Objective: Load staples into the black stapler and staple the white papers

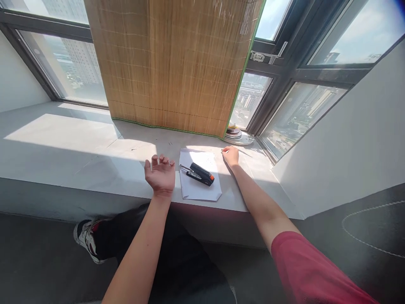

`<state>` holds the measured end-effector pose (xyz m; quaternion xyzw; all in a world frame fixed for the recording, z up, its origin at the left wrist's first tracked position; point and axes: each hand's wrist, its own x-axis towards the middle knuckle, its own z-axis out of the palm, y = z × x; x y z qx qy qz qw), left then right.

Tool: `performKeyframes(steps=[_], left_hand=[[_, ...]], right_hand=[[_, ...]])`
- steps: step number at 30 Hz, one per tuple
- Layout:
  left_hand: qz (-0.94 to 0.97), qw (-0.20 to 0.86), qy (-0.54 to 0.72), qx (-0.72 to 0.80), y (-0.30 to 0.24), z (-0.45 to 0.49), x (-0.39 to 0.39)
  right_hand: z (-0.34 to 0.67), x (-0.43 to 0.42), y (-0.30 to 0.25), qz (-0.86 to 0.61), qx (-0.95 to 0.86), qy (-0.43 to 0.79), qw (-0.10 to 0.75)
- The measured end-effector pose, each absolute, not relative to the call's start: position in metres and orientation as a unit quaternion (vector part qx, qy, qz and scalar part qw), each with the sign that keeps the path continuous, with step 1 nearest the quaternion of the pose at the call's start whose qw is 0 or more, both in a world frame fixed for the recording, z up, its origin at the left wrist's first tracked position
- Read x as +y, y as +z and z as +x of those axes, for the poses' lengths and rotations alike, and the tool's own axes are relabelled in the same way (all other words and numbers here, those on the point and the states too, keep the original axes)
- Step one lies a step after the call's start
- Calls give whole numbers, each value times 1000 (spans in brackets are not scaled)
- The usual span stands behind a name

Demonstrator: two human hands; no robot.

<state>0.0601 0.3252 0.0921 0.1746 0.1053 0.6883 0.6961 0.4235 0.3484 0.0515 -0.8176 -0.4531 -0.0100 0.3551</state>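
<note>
A black stapler [200, 174] with an orange tip lies on a stack of white paper [199, 193] on the windowsill. Its thin metal part sticks out to the left. My left hand [160, 175] rests palm up just left of the paper, fingers loosely curled and apart, holding nothing. To the right of the paper, my right hand [230, 155] is near the sill surface with thumb and fingers pinched together. Whatever is between those fingertips is too small to make out.
A bamboo blind [177, 63] hangs behind the paper. Stacked plates [236, 136] stand in the right corner by the window frame [286, 69]. Small scraps [133, 148] lie on the white sill [79, 156]. The sill's front edge is close to my legs.
</note>
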Motion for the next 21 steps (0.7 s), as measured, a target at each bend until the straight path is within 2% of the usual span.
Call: performKeyframes(steps=[5, 9, 13, 16, 21], left_hand=[[202, 686, 687, 132, 94, 58, 324], [260, 635, 703, 184, 101, 46, 363], [419, 538, 628, 376, 98, 44, 436], [462, 482, 582, 464, 88, 58, 480], [496, 515, 554, 427, 70, 86, 509]], right_hand=[[422, 351, 48, -813, -469, -31, 344], [409, 322, 41, -831, -466, -45, 300], [384, 284, 31, -813, -520, -79, 250], [371, 273, 31, -807, -543, -108, 204], [370, 276, 38, -822, -534, -81, 181]])
